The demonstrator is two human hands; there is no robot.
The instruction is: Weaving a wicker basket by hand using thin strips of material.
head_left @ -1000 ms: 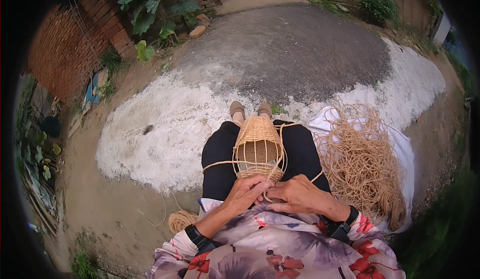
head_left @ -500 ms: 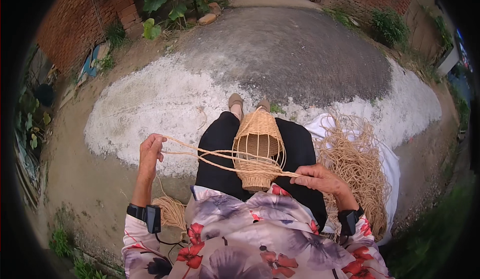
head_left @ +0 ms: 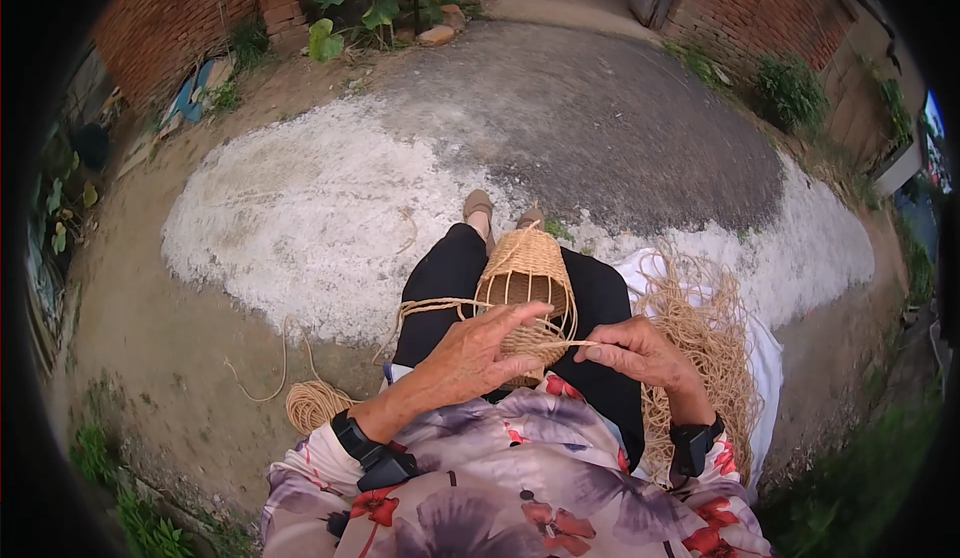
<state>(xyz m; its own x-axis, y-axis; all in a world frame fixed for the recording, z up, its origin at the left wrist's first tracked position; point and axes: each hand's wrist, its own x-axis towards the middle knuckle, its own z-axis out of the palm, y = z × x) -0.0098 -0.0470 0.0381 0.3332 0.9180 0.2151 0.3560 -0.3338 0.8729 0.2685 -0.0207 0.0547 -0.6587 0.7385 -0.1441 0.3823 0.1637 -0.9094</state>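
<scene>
A woven straw-coloured basket [head_left: 525,250] lies between my thighs, with a band of bare upright strands between its two woven parts. My left hand [head_left: 478,351] is over the basket's near part, fingers stretched out and thumb apart, hiding some of the weave. Between thumb and fingers, my right hand [head_left: 640,355] pinches a twisted cord at the basket's right side. Loops of this cord [head_left: 428,306] run out past my left hand and over my left thigh. Whether any strand touches the left fingers cannot be made out.
A large tangled heap of cord [head_left: 700,343] lies on a white cloth [head_left: 765,373] to my right. On the ground at my left is a small coil of cord [head_left: 315,404]. Ahead are a doorway, brick walls [head_left: 180,28] and plants.
My left hand has come from far out on the left to the basket, letting the stretched cord loops fall slack. My right hand stays at the basket's right side, still pinching the cord.
</scene>
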